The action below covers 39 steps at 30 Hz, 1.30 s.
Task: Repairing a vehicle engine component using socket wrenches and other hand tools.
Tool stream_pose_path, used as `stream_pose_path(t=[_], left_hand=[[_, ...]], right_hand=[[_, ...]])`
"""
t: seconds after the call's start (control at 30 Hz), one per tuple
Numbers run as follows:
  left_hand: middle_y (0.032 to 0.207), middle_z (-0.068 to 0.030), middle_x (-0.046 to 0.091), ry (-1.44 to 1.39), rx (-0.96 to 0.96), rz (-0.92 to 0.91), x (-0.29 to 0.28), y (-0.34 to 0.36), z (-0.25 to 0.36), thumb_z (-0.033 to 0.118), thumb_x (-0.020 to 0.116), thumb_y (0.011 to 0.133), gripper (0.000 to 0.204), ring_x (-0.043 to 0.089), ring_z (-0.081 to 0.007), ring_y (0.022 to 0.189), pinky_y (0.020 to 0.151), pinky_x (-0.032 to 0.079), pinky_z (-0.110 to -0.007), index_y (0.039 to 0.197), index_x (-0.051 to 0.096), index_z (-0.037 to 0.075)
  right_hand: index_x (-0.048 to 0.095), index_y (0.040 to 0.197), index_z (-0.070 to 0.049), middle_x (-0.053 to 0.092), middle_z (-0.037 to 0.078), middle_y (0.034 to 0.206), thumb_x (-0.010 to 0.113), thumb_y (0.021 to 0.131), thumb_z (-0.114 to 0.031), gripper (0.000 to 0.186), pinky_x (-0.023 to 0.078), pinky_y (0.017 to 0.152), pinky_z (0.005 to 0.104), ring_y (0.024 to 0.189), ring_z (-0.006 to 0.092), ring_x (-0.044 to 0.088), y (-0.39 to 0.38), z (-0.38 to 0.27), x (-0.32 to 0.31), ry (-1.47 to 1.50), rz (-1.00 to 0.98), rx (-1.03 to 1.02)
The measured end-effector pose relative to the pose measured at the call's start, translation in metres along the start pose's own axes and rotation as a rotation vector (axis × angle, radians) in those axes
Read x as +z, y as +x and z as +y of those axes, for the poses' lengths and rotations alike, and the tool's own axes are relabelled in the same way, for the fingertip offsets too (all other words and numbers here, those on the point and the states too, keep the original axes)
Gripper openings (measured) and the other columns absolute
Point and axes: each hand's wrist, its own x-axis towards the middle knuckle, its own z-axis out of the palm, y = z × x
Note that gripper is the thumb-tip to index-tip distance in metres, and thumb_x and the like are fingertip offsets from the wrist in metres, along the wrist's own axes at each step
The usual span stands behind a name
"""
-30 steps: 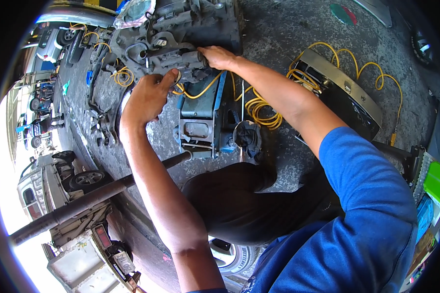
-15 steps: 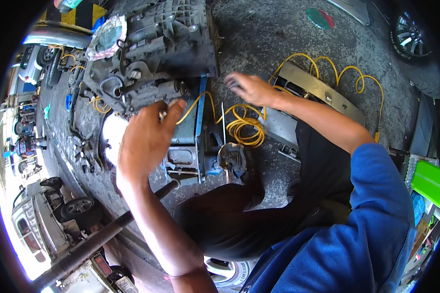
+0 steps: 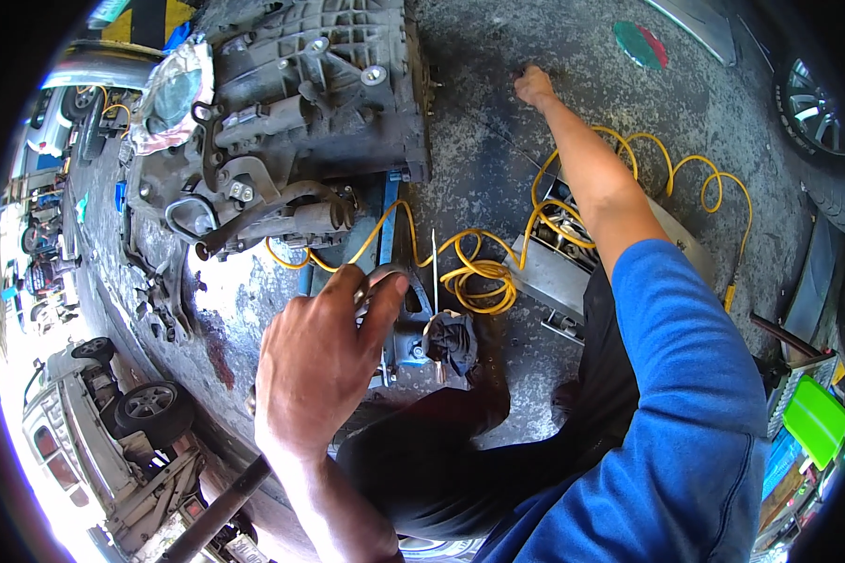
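My left hand [image 3: 314, 361] is closed in the lower middle, in front of a blue metal stand [image 3: 391, 211]. A shiny metal piece [image 3: 361, 293] shows between its thumb and forefinger; the rest is hidden. My right arm stretches far forward, with the right hand [image 3: 535, 87] low over the grey floor right of a gearbox [image 3: 347, 103]. Its fingers are curled together around something dark, too small to make out. The large, dirty gearbox has ribbed metal casing. A coiled yellow air hose [image 3: 479, 289] lies between the stand and an open metal case [image 3: 546, 272].
Beside my knee, a dark cloth [image 3: 452, 342] lies near a thin upright rod [image 3: 434, 267]. A long dark bar [image 3: 218, 511] crosses at lower left. Loose metal parts [image 3: 155, 281] lie left of the gearbox. A green tray [image 3: 815, 422] and a wheel [image 3: 814, 108] are at the right.
My right hand has moved forward and right, away from beside the gearbox to over the floor. My left hand has come nearer and slightly right. The view has shifted a little.
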Motion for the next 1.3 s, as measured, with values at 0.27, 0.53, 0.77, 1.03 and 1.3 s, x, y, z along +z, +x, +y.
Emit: stream_pose_path(t=[0.27,0.53,0.77,1.03,1.3], left_hand=[[0.063,-0.0261,0.059,-0.006,-0.016,0.051,0.005,0.003,-0.011,0.041,0.052,0.096,0.044,0.062,-0.0444,0.066,0.063,0.047,-0.053,0.086,0.061,-0.001],[0.075,-0.0276,0.063,-0.013,0.029,0.073,0.011,-0.013,-0.016,0.045,0.052,0.094,0.050,0.063,-0.0439,0.080,0.073,0.048,-0.051,0.089,0.067,-0.002],[0.088,-0.0247,0.068,0.025,0.179,-0.056,0.030,-0.028,0.029,0.043,0.053,0.093,0.047,0.067,-0.0397,0.089,0.083,0.052,-0.047,0.091,0.071,-0.001],[0.092,-0.0196,0.071,0.032,0.303,-0.030,0.043,-0.036,0.052,0.025,0.056,0.089,0.028,0.070,-0.0318,0.090,0.079,0.054,-0.040,0.092,0.073,0.003],[0.092,-0.0174,0.072,0.025,0.320,-0.004,0.037,-0.055,0.024,0.013,0.059,0.083,0.019,0.071,-0.0293,0.090,0.077,0.055,-0.039,0.090,0.074,0.003]], right_hand=[[0.055,0.103,0.005,0.068,0.024,0.092,0.065,0.086,-0.045,0.054,0.052,0.078,0.0443,0.087,0.0389,0.068,-0.056,-0.011,-0.030,0.286,0.101,-0.007],[0.061,0.111,-0.007,0.068,0.013,0.088,0.057,0.095,-0.025,0.024,0.050,0.064,0.0362,0.070,0.0196,0.064,-0.202,-0.128,-0.117,0.313,-0.223,-0.466],[0.057,0.106,-0.003,0.067,0.018,0.081,0.058,0.093,-0.023,0.024,0.049,0.068,0.0452,0.076,0.0372,0.066,-0.251,-0.296,-0.120,0.326,-0.336,-1.033],[0.061,0.095,0.004,0.064,0.031,0.085,0.058,0.093,-0.031,0.036,0.050,0.076,0.0515,0.087,0.0462,0.064,-0.239,-0.404,-0.054,-0.155,-0.236,-1.256],[0.067,0.084,0.002,0.066,0.028,0.080,0.061,0.089,-0.037,0.040,0.055,0.072,0.0486,0.082,0.0421,0.067,-0.267,-0.420,-0.046,-0.421,-0.077,-1.348]])
